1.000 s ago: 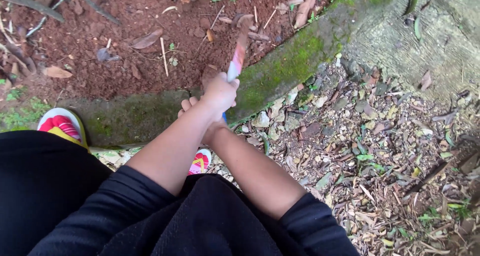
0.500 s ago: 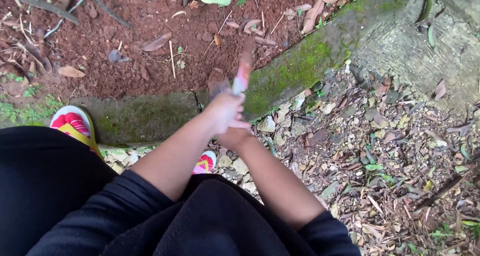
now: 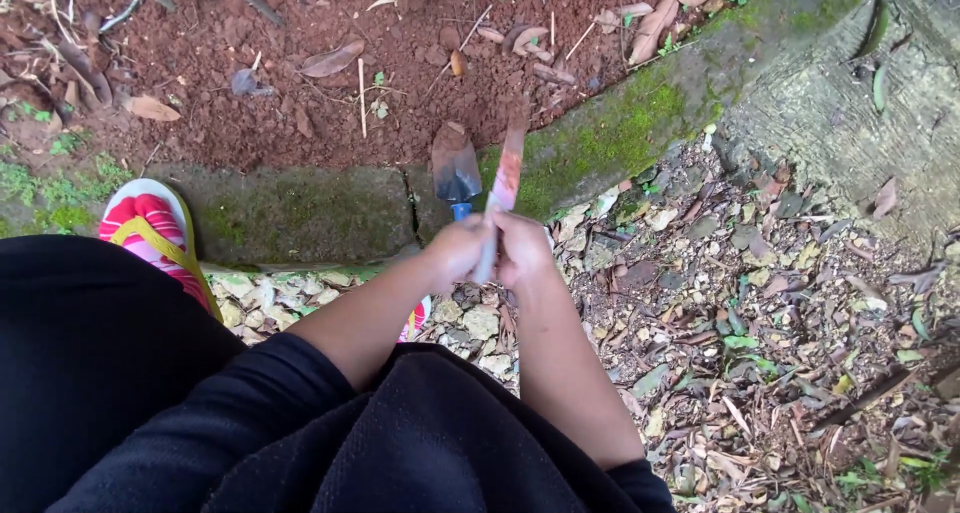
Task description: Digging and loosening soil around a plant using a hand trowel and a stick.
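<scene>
Two hands at a mossy kerb, each closed on a garden tool.

The left hand [image 3: 455,255] grips the blue handle of a small soil-caked metal trowel [image 3: 455,165], its blade lying over the moss-covered concrete kerb [image 3: 300,213]; the right hand [image 3: 522,250] is closed around a long, thin, pink-and-white stick-like tool [image 3: 506,178] pointing toward the red-brown soil bed [image 3: 300,103]. A firm, low grip on each handle would likely steady the work. No packages, labels or signs show; a pink-and-yellow sandal [image 3: 150,228] stands at left.
</scene>
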